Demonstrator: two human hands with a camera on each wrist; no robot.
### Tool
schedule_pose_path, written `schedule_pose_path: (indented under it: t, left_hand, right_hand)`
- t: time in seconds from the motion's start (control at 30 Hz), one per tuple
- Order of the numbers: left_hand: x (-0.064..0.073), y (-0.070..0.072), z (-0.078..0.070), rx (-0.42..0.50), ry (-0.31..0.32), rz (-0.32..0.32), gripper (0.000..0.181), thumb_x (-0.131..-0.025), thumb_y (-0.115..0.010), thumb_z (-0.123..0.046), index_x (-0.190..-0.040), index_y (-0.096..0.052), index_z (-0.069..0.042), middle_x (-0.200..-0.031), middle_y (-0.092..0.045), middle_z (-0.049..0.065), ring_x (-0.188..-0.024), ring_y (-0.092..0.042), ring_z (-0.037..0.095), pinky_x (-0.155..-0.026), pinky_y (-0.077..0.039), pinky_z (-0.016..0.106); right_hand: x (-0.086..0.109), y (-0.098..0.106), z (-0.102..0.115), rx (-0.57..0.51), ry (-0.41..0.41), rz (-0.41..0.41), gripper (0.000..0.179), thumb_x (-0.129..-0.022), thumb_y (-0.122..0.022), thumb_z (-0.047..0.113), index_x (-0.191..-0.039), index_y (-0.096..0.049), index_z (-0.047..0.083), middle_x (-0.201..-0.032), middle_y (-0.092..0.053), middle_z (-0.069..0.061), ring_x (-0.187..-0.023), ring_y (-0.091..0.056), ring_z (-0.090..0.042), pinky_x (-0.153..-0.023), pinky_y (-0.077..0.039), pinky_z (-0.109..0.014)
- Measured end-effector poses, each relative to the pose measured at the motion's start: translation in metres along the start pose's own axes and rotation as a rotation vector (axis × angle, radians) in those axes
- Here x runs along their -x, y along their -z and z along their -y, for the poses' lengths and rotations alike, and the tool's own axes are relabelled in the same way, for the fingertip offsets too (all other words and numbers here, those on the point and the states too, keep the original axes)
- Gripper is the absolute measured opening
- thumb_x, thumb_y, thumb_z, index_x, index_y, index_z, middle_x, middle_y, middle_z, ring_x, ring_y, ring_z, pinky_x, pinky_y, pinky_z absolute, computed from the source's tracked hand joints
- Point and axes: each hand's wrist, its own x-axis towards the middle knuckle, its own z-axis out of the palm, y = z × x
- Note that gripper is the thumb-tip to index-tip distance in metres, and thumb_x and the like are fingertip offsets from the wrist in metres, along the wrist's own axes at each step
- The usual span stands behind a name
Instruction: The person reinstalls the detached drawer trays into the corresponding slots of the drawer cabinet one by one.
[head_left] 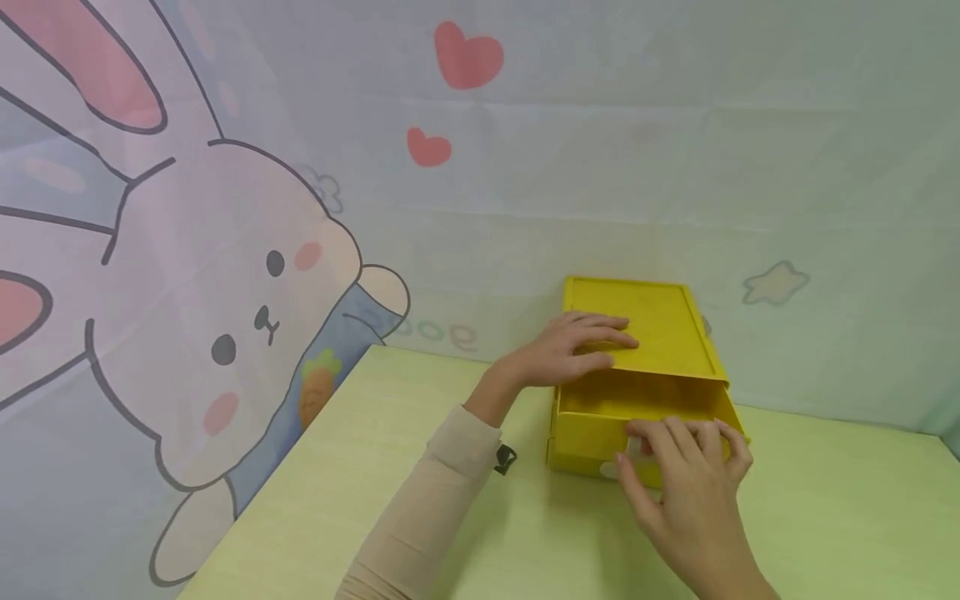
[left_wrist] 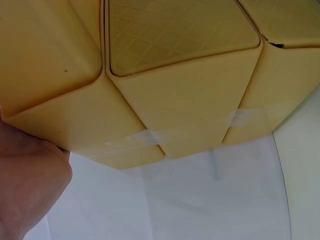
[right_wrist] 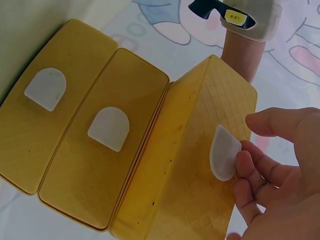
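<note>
A yellow drawer box [head_left: 637, 321] stands on the table with its top drawer [head_left: 588, 427] pulled partly out. My left hand [head_left: 566, 350] rests on the box's top with fingers spread; in the left wrist view only part of that hand [left_wrist: 32, 182] shows, beside the box's taped yellow panels [left_wrist: 185, 95]. At the drawer's front, my right hand [head_left: 690, 487] has curled fingers. In the right wrist view those fingers [right_wrist: 245, 162] hold the edge of the white handle [right_wrist: 224, 155], while the thumb is apart from it. The part of the drawer's inside that shows is bare yellow.
Two pushed-in drawers with white handles [right_wrist: 109, 129] are beside the pulled-out one in the right wrist view. Pale table surface [head_left: 832, 500] lies around the box. Behind it hangs a cloth [head_left: 600, 167] printed with a rabbit and hearts. A dark strap [right_wrist: 220, 12] is on the left wrist.
</note>
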Motion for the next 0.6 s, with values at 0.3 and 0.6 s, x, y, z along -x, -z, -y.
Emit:
schedule_pose_path:
  t: [0.3, 0.6]
  left_hand:
    - [0.0004, 0.0002, 0.0008, -0.003, -0.001, 0.009, 0.042, -0.111, -0.053, -0.024, -0.15, -0.062, -0.013, -0.168, -0.042, 0.009, -0.158, -0.033, 0.025, -0.13, -0.016, 0.041]
    - [-0.0012, -0.0007, 0.0009, -0.011, -0.001, 0.012, 0.041, -0.111, -0.052, -0.024, -0.15, -0.061, -0.013, -0.169, -0.041, 0.009, -0.158, -0.032, 0.025, -0.13, -0.015, 0.041]
  right_hand:
    - [0.0015, 0.0004, -0.0045, 0.023, -0.017, 0.09, 0.047, -0.082, -0.085, 0.012, -0.127, -0.07, 0.007, -0.123, -0.057, -0.017, -0.112, -0.052, -0.04, -0.102, -0.019, -0.07]
    - [0.0039, 0.0032, -0.0062, 0.128, -0.105, 0.324, 0.08, -0.092, -0.084, 0.028, -0.161, -0.044, 0.018, -0.154, -0.045, -0.02, -0.139, -0.039, -0.044, -0.11, -0.018, -0.075]
